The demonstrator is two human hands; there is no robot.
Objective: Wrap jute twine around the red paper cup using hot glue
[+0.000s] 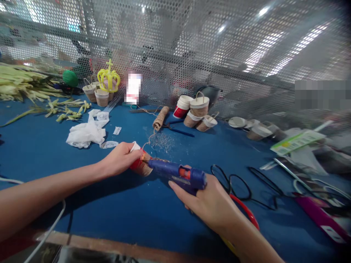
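Note:
My left hand (120, 159) is closed around a small red and white paper cup (138, 164) lying on its side, partly wrapped in brown twine. My right hand (208, 202) grips a blue hot glue gun (178, 173) whose nozzle touches the cup's twine-wrapped end. A strand of twine runs from the cup back to a spool of jute twine (160, 118) on the blue table (123, 212).
Twine-wrapped cups (199, 111) stand at the back centre, more cups and a yellow crown (109, 78) at back left. Crumpled white cloth (86, 133) and green leaves (24, 86) lie left. Black scissors (241, 186) and clutter lie right. A perforated metal screen (192, 44) closes the back.

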